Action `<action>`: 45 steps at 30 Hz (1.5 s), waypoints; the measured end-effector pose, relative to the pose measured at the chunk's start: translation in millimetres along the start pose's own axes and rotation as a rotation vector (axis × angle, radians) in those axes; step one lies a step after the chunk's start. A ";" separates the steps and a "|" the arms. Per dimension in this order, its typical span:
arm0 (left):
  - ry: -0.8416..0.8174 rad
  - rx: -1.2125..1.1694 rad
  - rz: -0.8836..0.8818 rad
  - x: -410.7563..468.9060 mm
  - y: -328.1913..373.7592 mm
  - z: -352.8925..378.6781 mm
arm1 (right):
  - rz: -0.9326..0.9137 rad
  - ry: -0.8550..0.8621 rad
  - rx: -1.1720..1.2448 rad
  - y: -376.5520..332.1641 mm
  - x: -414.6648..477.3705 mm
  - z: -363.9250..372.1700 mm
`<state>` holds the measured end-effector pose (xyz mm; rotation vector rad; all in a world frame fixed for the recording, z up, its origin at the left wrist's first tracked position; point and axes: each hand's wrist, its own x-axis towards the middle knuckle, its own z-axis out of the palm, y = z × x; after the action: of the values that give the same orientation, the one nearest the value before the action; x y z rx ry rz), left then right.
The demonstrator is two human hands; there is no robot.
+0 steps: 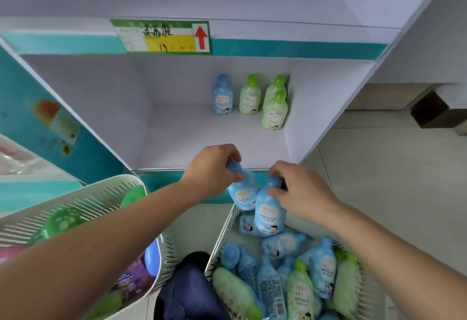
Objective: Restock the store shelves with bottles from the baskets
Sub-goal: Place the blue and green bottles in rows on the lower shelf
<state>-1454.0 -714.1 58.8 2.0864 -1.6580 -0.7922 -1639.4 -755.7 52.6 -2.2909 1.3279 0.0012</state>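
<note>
1. Bottles first: we hold two blue ones, the left bottle (242, 190) and the right bottle (269, 215), both hanging above the far end of the right basket (222, 236), just short of the shelf (202, 137).
2. Our left hand (213, 168) is closed around its bottle's cap and neck; our right hand (300, 190) is closed the same way.
3. We judge them light, stiff plastic with slick printed sleeves, so the narrow neck under the cap gives the surest grip.
4. On the shelf stand one blue bottle (222, 94) and three green bottles (274, 102), with bare room to their left.
5. More blue and green bottles lie jumbled in the right basket; the left basket (83, 196) holds other items.
</note>
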 end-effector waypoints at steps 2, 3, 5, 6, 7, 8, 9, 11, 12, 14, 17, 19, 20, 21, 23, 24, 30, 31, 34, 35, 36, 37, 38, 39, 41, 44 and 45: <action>0.060 -0.034 -0.005 2.6 -3.4 -18.0 | -0.008 0.043 0.028 -10.6 10.1 -12.6; 0.089 -0.045 -0.002 4.7 -5.9 -26.4 | -0.009 0.062 0.041 -15.6 15.8 -17.6; 0.149 -0.054 -0.004 11.1 -13.3 -41.8 | -0.015 0.108 0.054 -26.0 28.5 -24.3; 0.175 -0.051 -0.009 15.4 -18.3 -48.8 | -0.022 0.132 0.058 -31.3 35.9 -26.1; 0.195 -0.046 -0.017 20.2 -24.1 -54.9 | -0.032 0.156 0.063 -36.8 44.2 -27.0; 0.212 -0.043 -0.030 25.2 -30.5 -60.1 | -0.041 0.177 0.068 -42.2 53.4 -27.1; 0.229 -0.040 -0.045 30.0 -37.0 -64.5 | -0.051 0.194 0.071 -47.6 63.1 -26.5; 0.263 -0.029 -0.063 39.3 -50.1 -70.6 | -0.075 0.218 0.077 -56.5 83.9 -22.5; 0.276 -0.025 -0.069 43.7 -56.3 -72.8 | -0.091 0.226 0.079 -60.1 94.9 -19.2; 0.296 -0.025 -0.082 51.6 -68.2 -76.2 | -0.122 0.246 0.059 -67.5 116.5 -12.5; 0.318 -0.039 -0.121 62.1 -84.4 -78.9 | -0.137 0.276 0.049 -77.0 148.0 -4.5; 0.323 -0.052 -0.139 68.8 -92.9 -78.9 | -0.147 0.289 0.057 -83.3 167.6 -0.1; 0.325 -0.057 -0.143 72.3 -96.4 -78.4 | -0.156 0.298 0.055 -86.2 177.3 1.8; 0.328 -0.063 -0.146 75.4 -99.6 -77.9 | -0.165 0.308 0.049 -88.8 186.8 3.4; 0.333 -0.080 -0.148 80.8 -105.1 -76.4 | -0.178 0.324 0.030 -94.3 204.7 4.7; 0.335 -0.089 -0.146 83.1 -107.4 -75.6 | -0.190 0.333 0.021 -96.7 213.1 5.0; 0.350 -0.116 -0.145 90.7 -117.2 -75.0 | -0.196 0.369 -0.070 -106.5 255.6 4.1; 0.350 -0.117 -0.147 91.6 -119.0 -75.5 | -0.187 0.368 -0.085 -107.4 261.2 4.3; 0.347 -0.111 -0.152 93.4 -124.2 -77.2 | -0.150 0.364 -0.077 -109.6 272.9 4.3; 0.349 -0.106 -0.153 93.9 -125.7 -78.1 | -0.145 0.366 -0.082 -110.5 275.2 4.0; 0.352 -0.103 -0.157 94.7 -126.8 -78.7 | -0.148 0.368 -0.096 -111.5 277.0 3.9; 0.353 -0.104 -0.162 95.3 -127.8 -79.2 | -0.160 0.371 -0.118 -112.3 278.2 3.7; 0.352 -0.108 -0.165 95.7 -128.3 -79.6 | -0.176 0.376 -0.139 -113.4 279.3 3.8; 0.351 -0.112 -0.166 96.3 -128.5 -79.7 | -0.189 0.380 -0.157 -114.7 280.0 3.5; 0.349 -0.120 -0.160 97.2 -129.2 -79.1 | -0.205 0.374 -0.186 -116.5 281.1 2.5; 0.347 -0.125 -0.153 98.2 -130.7 -78.2 | -0.227 0.371 -0.234 -118.9 283.1 0.8; 0.349 -0.129 -0.151 98.5 -131.4 -78.3 | -0.228 0.376 -0.239 -119.8 283.5 0.5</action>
<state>-1289.3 -781.8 21.6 2.1317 -1.2460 -0.5239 -1392.1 -937.9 33.6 -2.7358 1.2873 -0.3839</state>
